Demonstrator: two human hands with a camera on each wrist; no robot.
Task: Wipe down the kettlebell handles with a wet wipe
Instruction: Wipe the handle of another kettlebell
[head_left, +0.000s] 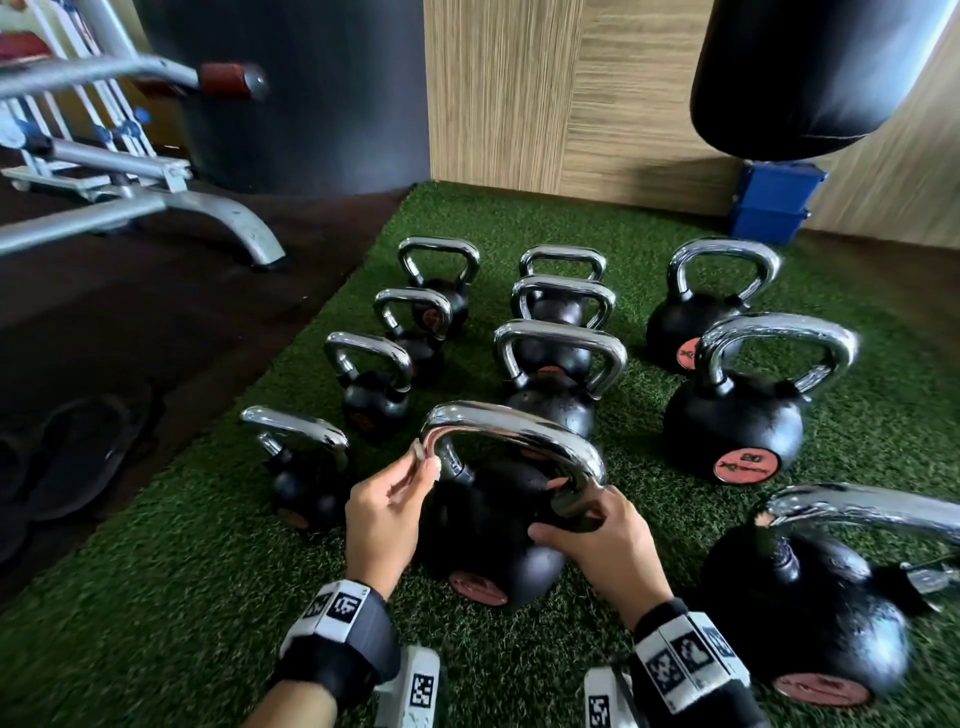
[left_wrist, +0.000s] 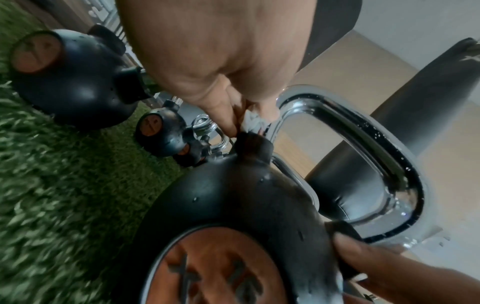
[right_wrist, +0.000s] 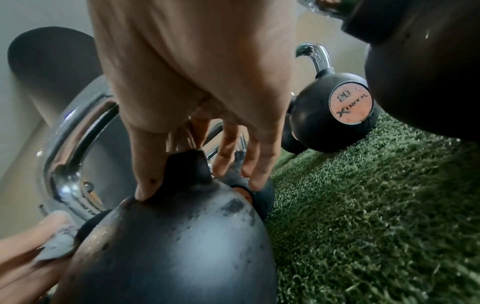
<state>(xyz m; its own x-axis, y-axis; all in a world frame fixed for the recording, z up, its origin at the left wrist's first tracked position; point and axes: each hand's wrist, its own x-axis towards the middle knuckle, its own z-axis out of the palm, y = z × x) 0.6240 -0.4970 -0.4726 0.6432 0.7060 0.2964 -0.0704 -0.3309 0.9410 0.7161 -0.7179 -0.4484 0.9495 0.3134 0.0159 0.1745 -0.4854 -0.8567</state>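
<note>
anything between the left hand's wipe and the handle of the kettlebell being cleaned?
Nothing visible. The left hand pinches the wet wipe right at the left end of the chrome handle; the right hand holds the opposite end.

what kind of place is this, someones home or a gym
Most likely a gym. Rows of chrome-handled kettlebells stand on green artificial turf, a hanging punching bag fills the upper right, and a metal exercise machine frame sits on dark flooring to the left.

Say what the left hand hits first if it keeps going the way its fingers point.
Likely the kettlebell's chrome handle: the left hand pinches the wipe right at the handle's left leg, fingertips aimed at it. Depth is unclear; contact may already exist.
</note>
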